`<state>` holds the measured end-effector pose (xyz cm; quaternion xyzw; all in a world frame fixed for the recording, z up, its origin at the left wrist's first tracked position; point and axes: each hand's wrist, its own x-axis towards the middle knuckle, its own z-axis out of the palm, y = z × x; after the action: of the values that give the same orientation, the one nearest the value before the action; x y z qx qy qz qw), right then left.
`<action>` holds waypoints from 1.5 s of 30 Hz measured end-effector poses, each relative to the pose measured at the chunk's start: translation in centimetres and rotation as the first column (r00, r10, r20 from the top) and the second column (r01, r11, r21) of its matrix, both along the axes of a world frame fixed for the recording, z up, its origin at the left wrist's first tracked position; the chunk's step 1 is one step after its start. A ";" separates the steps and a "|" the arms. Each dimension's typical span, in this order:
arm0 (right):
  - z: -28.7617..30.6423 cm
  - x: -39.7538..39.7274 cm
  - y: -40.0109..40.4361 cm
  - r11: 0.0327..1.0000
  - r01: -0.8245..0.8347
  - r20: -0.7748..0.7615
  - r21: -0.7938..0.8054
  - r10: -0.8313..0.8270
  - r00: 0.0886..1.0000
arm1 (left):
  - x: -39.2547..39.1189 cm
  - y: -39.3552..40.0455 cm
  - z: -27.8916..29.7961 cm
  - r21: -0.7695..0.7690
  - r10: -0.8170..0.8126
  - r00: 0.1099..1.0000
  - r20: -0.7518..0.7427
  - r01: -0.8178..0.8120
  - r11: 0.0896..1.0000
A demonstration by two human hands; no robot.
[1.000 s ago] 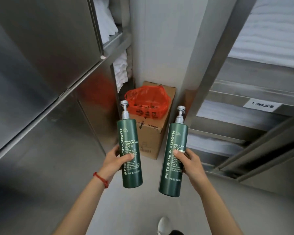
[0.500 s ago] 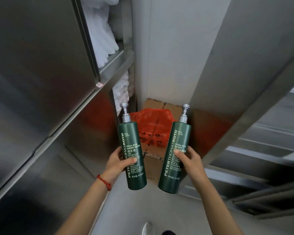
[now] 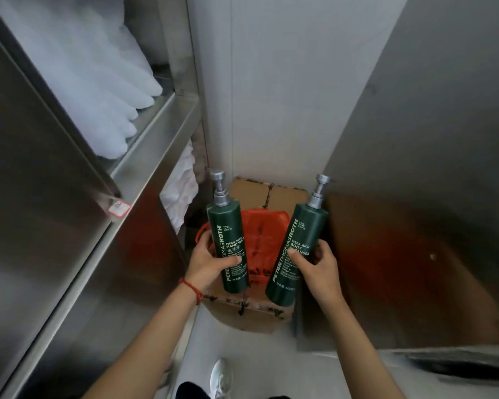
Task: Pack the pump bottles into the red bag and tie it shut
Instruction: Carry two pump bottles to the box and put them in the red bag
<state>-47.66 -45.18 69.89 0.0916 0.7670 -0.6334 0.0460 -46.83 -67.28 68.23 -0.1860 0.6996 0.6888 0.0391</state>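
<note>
Dark green plastic pump bottles, left (image 3: 228, 249) and right (image 3: 296, 254), are gripped upright by left hand (image 3: 211, 262) and right hand (image 3: 319, 267), directly above red plastic bag (image 3: 261, 240) at frame centre.

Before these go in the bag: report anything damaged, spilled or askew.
Nothing stands out. The hand wash bottle and body cleanser bottle look intact and dry, pumps on. The red bag sits open on the cardboard box.

Both forearms reach forward, the left hand (image 3: 206, 262) and right hand (image 3: 319, 269) each curled in a grip (a red cord (image 3: 191, 289) circles the left wrist).
</note>
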 end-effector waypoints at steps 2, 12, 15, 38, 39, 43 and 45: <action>-1.3 -2.0 -0.4 0.999 0.033 0.008 0.016 -0.033 0.999 | -2.5 0.0 -1.4 -0.031 0.004 1.000 0.010 -0.004 1.000; -11.2 -9.5 -2.4 0.995 0.071 0.048 0.066 -0.074 0.996 | -10.3 0.6 -11.2 -0.205 -0.019 0.997 0.069 0.032 0.978; -13.9 -11.0 -3.2 0.993 0.083 0.014 0.084 -0.085 0.996 | -11.6 0.6 -13.7 -0.245 -0.013 0.998 0.066 0.029 0.969; -23.0 -13.5 -3.4 0.984 -0.005 -0.023 0.179 0.009 1.000 | -16.2 1.5 -21.9 -0.295 -0.086 0.996 0.028 0.090 0.951; -22.9 -13.3 -3.3 0.983 -0.005 -0.027 0.186 0.010 1.000 | -15.9 1.5 -21.9 -0.292 -0.098 0.995 0.024 0.101 0.951; -22.1 -12.9 -3.1 0.980 -0.014 -0.069 0.198 0.029 0.997 | -15.1 1.7 -21.8 -0.305 -0.120 0.993 0.000 0.114 0.946; -21.6 -12.8 -3.1 0.982 -0.012 -0.096 0.186 0.030 0.995 | -14.9 1.8 -21.5 -0.305 -0.110 0.994 -0.023 0.098 0.947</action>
<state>-60.46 -48.27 48.27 0.0562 0.8248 -0.5625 0.0064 -61.73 -65.44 46.76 -0.1388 0.8064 0.5739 0.0324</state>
